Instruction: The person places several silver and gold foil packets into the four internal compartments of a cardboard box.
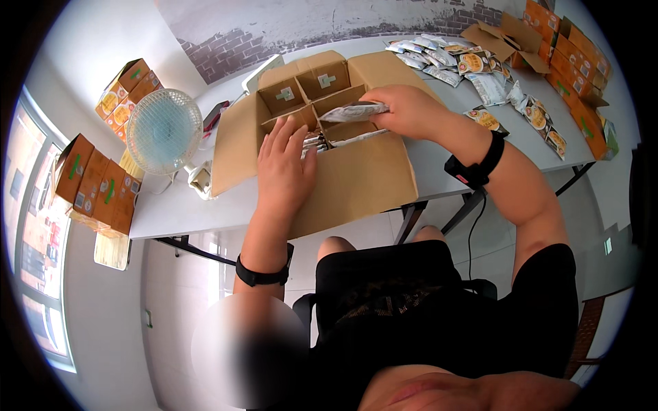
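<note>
In front of me on the table stands an open cardboard box [356, 179], its flaps folded out and its inside split into compartments by cardboard dividers. My right hand [409, 113] grips a packet [353, 111] by its right end and holds it over the box's right side. My left hand [286, 164] is spread flat over the near left part of the box, fingers apart, holding nothing. Packets [314, 142] show inside the near compartments, partly hidden by my left hand. The far compartments show bare cardboard walls with a pale taped cross on each.
Loose packets [488, 88] lie heaped on the table [175, 218] at the far right. Behind them are an open carton [507, 42] and stacked orange boxes [579, 61]. A fan [164, 130] stands left of the box, with more orange boxes [96, 181] at the left edge.
</note>
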Available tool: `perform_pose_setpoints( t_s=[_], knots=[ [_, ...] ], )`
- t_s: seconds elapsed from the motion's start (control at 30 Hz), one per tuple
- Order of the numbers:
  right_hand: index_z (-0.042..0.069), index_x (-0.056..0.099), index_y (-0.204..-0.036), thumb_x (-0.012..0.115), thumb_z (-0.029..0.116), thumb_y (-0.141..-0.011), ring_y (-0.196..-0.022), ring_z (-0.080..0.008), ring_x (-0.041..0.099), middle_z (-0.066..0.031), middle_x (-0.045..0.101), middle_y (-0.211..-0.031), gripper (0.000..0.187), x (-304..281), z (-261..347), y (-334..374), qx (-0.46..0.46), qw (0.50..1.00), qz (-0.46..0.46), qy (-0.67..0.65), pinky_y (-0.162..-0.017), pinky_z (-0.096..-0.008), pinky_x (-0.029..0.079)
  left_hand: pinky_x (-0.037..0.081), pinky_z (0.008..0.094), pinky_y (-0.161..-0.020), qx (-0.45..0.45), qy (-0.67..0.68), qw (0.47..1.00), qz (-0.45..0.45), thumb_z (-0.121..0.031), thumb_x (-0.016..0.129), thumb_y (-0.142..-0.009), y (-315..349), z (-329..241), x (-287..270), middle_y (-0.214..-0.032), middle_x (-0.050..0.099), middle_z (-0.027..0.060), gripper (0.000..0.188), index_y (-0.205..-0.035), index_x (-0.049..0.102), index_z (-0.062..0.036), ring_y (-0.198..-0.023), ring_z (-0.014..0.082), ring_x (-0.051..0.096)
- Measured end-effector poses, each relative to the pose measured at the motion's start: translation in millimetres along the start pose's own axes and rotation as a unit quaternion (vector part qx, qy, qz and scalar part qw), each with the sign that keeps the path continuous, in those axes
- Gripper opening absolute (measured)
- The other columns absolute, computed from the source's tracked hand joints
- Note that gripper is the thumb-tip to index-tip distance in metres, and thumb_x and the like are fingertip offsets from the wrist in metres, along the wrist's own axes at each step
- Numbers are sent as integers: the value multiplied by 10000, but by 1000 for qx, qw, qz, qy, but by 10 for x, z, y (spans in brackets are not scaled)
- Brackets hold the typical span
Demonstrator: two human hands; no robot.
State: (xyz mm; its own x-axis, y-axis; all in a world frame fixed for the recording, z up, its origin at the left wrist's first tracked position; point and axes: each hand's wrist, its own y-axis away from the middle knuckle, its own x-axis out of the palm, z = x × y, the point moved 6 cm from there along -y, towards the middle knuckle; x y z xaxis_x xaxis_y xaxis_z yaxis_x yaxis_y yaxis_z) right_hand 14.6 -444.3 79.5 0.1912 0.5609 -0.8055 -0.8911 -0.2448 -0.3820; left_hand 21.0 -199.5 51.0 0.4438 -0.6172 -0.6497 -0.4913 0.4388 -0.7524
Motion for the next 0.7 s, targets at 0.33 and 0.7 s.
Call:
perform_pose_setpoints(
  t_s=[0.33, 0.7],
  knots=[
    [115, 722, -1198, 672, 150, -830, -986, -329, 707, -137, 749, -1041, 373, 299, 24, -455, 86, 945, 258, 183, -841, -442, 545, 429, 508, -1119, -16, -85, 995, 49, -341, 647, -973, 233, 200, 261, -1333, 692, 76, 355, -1201, 738, -85, -1293, 281, 616],
    [142, 693, -1328, 673, 305, -872, -1149, -271, 671, -107, 725, -1233, 485, 690, -235, -647, 117, 884, 426, 152, -945, -412, 523, 477, 470, -1044, 17, -73, 997, -12, -313, 680, -942, 234, 173, 258, -1270, 712, 92, 320, -1147, 743, -76, -1218, 273, 653]
  ],
)
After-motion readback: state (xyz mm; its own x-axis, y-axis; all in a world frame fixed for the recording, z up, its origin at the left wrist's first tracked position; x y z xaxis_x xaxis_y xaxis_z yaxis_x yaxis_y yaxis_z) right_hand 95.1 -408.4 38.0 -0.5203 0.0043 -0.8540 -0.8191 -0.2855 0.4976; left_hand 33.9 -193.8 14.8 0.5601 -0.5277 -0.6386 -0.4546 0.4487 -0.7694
